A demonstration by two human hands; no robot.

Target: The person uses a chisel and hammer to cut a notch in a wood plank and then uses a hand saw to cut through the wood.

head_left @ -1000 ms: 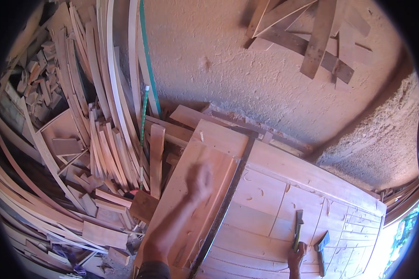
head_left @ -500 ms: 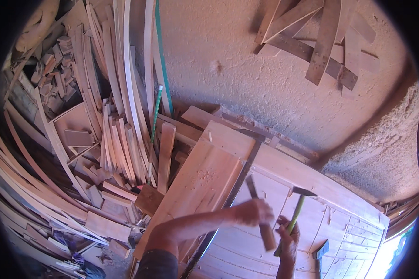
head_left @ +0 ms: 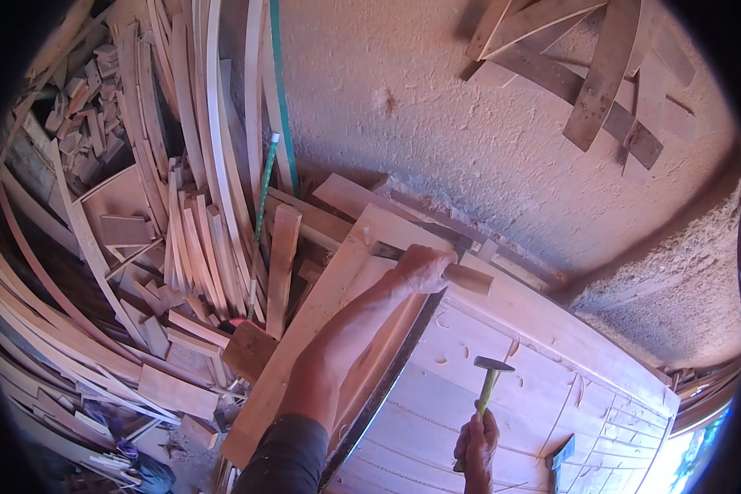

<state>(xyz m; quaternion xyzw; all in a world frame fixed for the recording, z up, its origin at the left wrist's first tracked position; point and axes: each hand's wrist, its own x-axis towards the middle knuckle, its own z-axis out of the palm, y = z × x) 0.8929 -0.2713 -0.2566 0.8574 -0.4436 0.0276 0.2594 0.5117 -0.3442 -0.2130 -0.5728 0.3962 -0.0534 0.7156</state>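
Observation:
My left hand (head_left: pixel 426 268) is closed round a chisel (head_left: pixel 469 281). Its wooden handle sticks out to the right of my fist, and its dark blade points left, low over the end of a pale wooden beam (head_left: pixel 370 224); whether the edge touches the wood I cannot tell. Lower down, my right hand (head_left: pixel 477 440) grips a hammer (head_left: pixel 492 366) by its green handle, head up, above a broad panel of pale boards (head_left: pixel 436 412). Several curled shavings lie on these boards. A dark metal strip (head_left: pixel 395 379) runs along the panel's left side.
Long curved wood strips (head_left: pixel 74 354) and offcuts (head_left: pixel 95 107) crowd the left. A green-and-white rod (head_left: pixel 265 189) stands among them. A flat-headed tool (head_left: pixel 561 453) lies on the panel's right. Wooden patterns (head_left: pixel 593 82) hang on the rough wall (head_left: pixel 436 107) behind.
My left hand has carried the chisel up and left to the beam's end, turning its blade leftward. My right hand has shifted slightly left and down with the hammer.

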